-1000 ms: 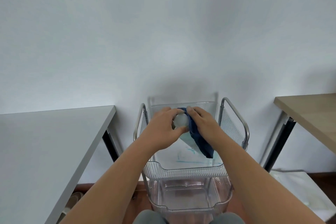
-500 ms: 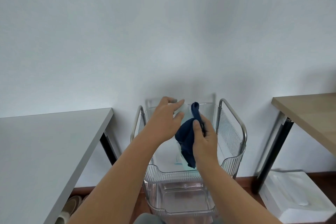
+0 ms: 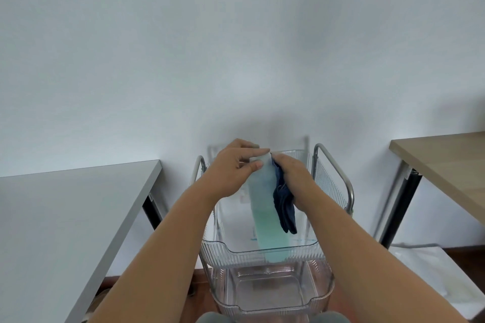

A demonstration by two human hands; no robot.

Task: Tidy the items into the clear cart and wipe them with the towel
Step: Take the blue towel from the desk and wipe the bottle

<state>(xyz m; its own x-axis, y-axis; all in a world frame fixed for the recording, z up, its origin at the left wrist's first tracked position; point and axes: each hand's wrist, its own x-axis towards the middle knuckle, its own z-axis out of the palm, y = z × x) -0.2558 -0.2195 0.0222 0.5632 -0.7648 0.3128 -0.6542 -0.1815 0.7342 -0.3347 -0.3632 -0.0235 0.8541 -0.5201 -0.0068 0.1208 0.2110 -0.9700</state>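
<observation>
A tall pale green bottle [image 3: 265, 207] with a white cap stands tilted in the top basket of the clear cart [image 3: 262, 250]. My left hand [image 3: 232, 169] grips the bottle at its cap end. My right hand [image 3: 295, 178] holds a dark blue towel [image 3: 284, 204] pressed against the bottle's right side, near the top. The towel's loose end hangs down into the basket. A lower clear basket [image 3: 273, 296] of the cart shows beneath.
A grey table [image 3: 65, 217] stands to the left of the cart and a wooden table [image 3: 446, 165] with a black leg to the right. A white box [image 3: 441, 275] lies on the floor at the right. A white wall is behind.
My right hand has moved the towel up along the bottle to near the cap. More of the green bottle body shows now. My left hand keeps its hold on the top.
</observation>
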